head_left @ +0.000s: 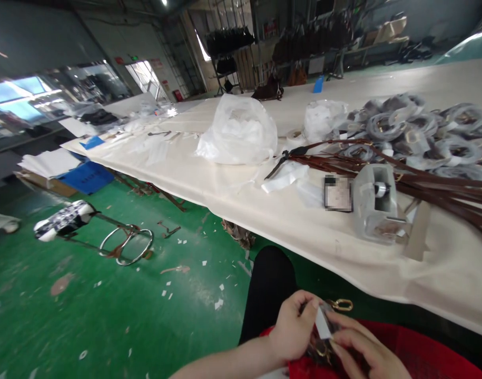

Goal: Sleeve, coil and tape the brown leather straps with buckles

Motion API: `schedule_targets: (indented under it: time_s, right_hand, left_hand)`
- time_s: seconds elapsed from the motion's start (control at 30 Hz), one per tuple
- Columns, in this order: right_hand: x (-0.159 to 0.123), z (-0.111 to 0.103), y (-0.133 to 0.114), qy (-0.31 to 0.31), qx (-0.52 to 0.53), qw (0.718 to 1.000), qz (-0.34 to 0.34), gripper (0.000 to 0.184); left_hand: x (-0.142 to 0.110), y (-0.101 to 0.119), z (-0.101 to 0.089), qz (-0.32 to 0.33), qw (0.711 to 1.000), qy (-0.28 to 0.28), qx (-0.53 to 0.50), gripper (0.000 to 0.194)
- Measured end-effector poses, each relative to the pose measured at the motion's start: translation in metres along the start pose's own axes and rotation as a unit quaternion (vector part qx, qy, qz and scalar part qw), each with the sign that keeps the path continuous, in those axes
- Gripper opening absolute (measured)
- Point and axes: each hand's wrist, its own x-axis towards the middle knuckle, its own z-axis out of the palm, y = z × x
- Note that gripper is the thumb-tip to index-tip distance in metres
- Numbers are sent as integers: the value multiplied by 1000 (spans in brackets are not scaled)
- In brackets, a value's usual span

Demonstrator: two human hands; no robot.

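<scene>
Over my lap, my left hand (294, 323) grips a small dark bundle (317, 350) with gold metal parts, which looks like a coiled strap. A gold clasp (342, 305) sticks out beyond the fingers. Between the hands lies a white strip (323, 322) against the bundle. The fingers of my right hand (365, 347) pinch at the strip's lower end from the other side. My hands cover much of the bundle.
On the cream-covered table (173, 168) stand a tape dispenser (373, 205), brown straps (434, 192), several plastic-wrapped coils (418, 126) and a clear plastic bag (241, 131). A stool (67, 220) lies tipped on the green floor (106, 316), among paper scraps.
</scene>
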Motion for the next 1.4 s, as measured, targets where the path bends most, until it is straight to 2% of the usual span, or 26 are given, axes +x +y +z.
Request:
schedule_targets:
  time_s: [0.13, 0.27, 0.57, 0.7, 0.77, 0.9, 1.07, 1.2, 1.33, 1.4]
  right_hand:
    - [2, 1, -8, 14, 21, 1000, 13, 22]
    - [4, -3, -13, -3, 52, 998, 41, 20]
    - [6, -3, -10, 2, 94, 993, 65, 19]
    - [7, 2, -13, 53, 113, 987, 101, 26]
    - [8, 5, -16, 56, 142, 976, 152, 31]
    - [13, 8, -20, -38, 221, 939, 259, 37]
    - [22, 8, -15, -95, 233, 918, 306, 36]
    - [25, 10, -4, -118, 241, 914, 305, 34]
    - [27, 19, 13, -159, 241, 899, 329, 34]
    - [28, 21, 17, -155, 246, 898, 330, 35]
  left_hand:
    - [0, 2, 0, 19, 1000, -8, 6, 47]
    - [0, 2, -1, 25, 1000, -10, 15, 49]
    - [1, 2, -1, 49, 997, -31, 52, 50]
    - [3, 1, 1, 58, 996, -7, 67, 45]
    - [5, 1, 1, 54, 996, 16, 69, 41]
    - [7, 2, 2, 16, 998, 24, 64, 37]
    - [6, 6, 3, -5, 998, 6, 62, 38]
    - [-1, 7, 3, 51, 992, -34, 112, 43]
    - [-1, 0, 1, 128, 974, -19, 184, 53]
    - [1, -1, -1, 125, 974, -19, 186, 55]
